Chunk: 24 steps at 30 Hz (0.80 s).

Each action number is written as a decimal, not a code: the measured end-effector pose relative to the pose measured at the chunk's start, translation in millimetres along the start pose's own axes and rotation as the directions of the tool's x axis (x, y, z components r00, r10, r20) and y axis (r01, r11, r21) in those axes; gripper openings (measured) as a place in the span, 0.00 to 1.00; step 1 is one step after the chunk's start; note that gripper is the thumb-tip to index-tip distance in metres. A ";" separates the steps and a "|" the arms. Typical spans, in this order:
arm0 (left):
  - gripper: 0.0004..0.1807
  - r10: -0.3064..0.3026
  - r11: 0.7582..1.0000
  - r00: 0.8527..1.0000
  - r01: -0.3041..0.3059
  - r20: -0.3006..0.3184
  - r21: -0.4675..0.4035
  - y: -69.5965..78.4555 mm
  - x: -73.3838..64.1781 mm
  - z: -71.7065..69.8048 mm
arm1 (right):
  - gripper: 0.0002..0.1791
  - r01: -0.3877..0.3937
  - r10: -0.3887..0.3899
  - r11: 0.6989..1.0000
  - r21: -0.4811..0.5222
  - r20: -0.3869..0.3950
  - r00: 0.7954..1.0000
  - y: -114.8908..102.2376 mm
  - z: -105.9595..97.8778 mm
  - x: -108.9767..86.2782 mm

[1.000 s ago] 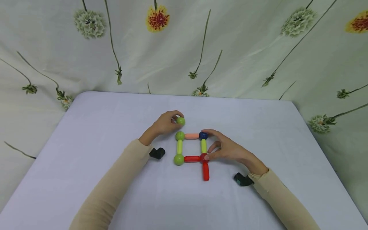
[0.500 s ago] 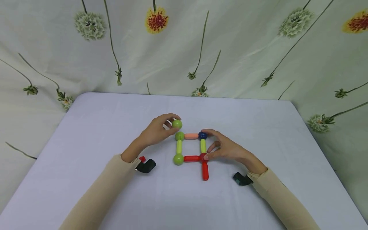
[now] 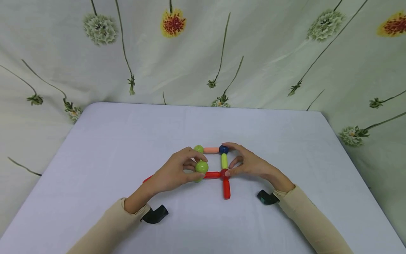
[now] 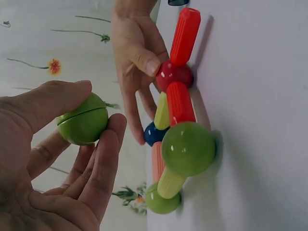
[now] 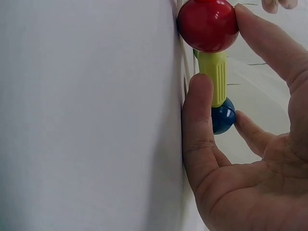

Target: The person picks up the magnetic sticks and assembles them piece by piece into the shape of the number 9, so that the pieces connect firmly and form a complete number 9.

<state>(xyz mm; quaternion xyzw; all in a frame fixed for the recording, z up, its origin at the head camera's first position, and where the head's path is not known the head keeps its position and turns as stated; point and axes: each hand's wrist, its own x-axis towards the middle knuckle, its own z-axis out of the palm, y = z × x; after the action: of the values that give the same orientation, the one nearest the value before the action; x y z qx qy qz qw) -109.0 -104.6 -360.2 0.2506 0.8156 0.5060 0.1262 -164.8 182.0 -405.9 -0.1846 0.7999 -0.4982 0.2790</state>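
Note:
My left hand (image 3: 172, 171) pinches a loose green ball (image 4: 84, 119) between thumb and fingers, raised above the near-left corner of a toy ball-and-rod square. That corner is another green ball (image 4: 188, 148), mostly covered in the head view. A third green ball (image 3: 198, 149), a blue ball (image 3: 223, 149) and a red ball (image 5: 208, 25) form the other corners. Pink (image 3: 211, 150), red (image 3: 213, 175) and yellow-green rods (image 5: 213, 79) join them. One red rod (image 3: 226, 188) sticks out from the red ball towards me. My right hand (image 3: 250, 164) holds the right side, thumb on red, a finger on blue.
A small red piece (image 3: 147, 179) shows beside the left wrist, mostly hidden by it. Black wrist-camera mounts hang by the left (image 3: 154, 214) and right (image 3: 268, 197) sleeves. Behind the white-covered table (image 3: 269, 127) stands a flower-printed cloth (image 3: 269, 70).
The left hand has brought its green ball from beyond the far-left corner back towards me, over the near-left corner. The right hand and the square have stayed put.

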 end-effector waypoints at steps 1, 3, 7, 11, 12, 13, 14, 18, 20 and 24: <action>0.21 0.003 1.000 1.000 -0.003 0.003 0.003 0.1 -1.7 2.5 | 0.51 -0.001 0.001 1.000 -0.002 0.000 1.000 0.3 -0.1 0.0; 0.20 0.003 1.000 1.000 -0.003 0.006 0.018 0.1 -4.2 7.2 | 0.51 -0.005 0.005 1.000 -0.006 0.000 1.000 0.8 -0.2 0.1; 0.21 -0.010 0.999 1.000 0.009 0.016 0.045 -3.6 -7.3 17.7 | 0.51 -0.007 0.007 1.000 -0.007 0.000 1.000 1.1 -0.7 0.1; 0.21 -0.019 0.997 0.999 0.016 0.049 0.071 -7.0 -10.3 31.3 | 0.51 0.001 -0.001 1.000 -0.005 0.003 1.000 1.0 -1.7 -0.2; 0.21 -0.023 0.997 0.998 0.019 0.061 0.069 -7.5 -11.2 35.1 | 0.51 0.003 -0.003 1.000 -0.005 0.003 1.000 1.0 -1.8 -0.3; 0.21 -0.031 0.998 0.997 0.027 0.074 0.064 -8.1 -12.1 39.1 | 0.51 0.004 -0.004 1.000 -0.004 0.003 1.000 1.0 -1.9 -0.3; 0.21 -0.039 0.998 0.995 0.035 0.087 0.055 -8.7 -13.2 43.2 | 0.51 0.005 -0.005 1.000 -0.003 0.002 1.000 1.0 -1.9 -0.4; 0.21 -0.080 0.997 0.986 0.078 0.148 0.016 -11.5 -16.3 59.8 | 0.50 -0.012 0.012 1.000 -0.009 -0.006 1.000 1.1 -1.4 -0.5; 0.20 -0.092 0.996 0.980 0.091 0.179 0.013 -12.5 -16.7 67.2 | 0.51 -0.018 0.018 1.000 -0.009 -0.008 1.000 1.2 -1.2 -0.4; 0.20 -0.091 0.995 0.973 0.083 0.211 0.048 -13.0 -14.6 77.3 | 0.51 -0.020 0.020 1.000 -0.011 -0.009 1.000 1.4 -1.7 -0.3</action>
<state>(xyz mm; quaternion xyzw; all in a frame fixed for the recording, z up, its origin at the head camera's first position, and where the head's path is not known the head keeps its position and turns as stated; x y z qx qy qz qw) -64.8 -58.2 -407.7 0.2698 0.8173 0.4541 0.2300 -165.6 184.0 -406.5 -0.1759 0.8059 -0.4915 0.2794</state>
